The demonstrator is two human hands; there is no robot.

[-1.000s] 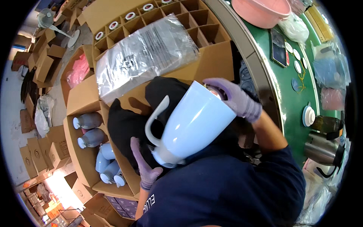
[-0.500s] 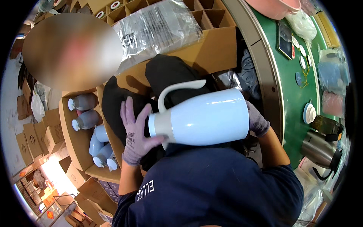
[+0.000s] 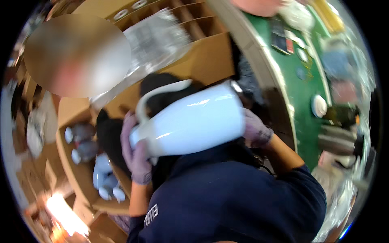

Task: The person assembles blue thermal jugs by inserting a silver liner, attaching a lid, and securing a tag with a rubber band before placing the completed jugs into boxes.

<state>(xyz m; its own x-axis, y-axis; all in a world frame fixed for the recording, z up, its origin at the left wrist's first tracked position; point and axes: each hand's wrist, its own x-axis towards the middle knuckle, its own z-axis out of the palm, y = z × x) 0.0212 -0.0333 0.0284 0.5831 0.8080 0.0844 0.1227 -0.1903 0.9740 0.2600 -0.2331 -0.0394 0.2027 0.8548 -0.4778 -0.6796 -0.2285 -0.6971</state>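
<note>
A light blue vacuum jug [image 3: 196, 121] with a grey collar and grey handle lies on its side across my lap, its base tilted slightly up to the right. My left hand [image 3: 139, 162], in a pale purple glove, is closed round the neck and lid end. At the other end my right hand [image 3: 256, 128], gloved alike, holds the base; its fingertips are hidden behind the jug. The handle points away from me. The picture is blurred by motion.
To the left, a carton [image 3: 75, 184] holds several similar blue jugs. Beyond my knees stands a divided cardboard box [image 3: 210, 56] with a plastic bag [image 3: 156, 42] over it. On the green bench [image 3: 259, 28] at right lie a phone [image 3: 278, 36], a white lid [image 3: 319, 106] and a steel jug [image 3: 337, 139].
My left hand, spread beside the neck before, has closed round it. The jug has tilted, base end higher. The whole view has shifted and blurred.
</note>
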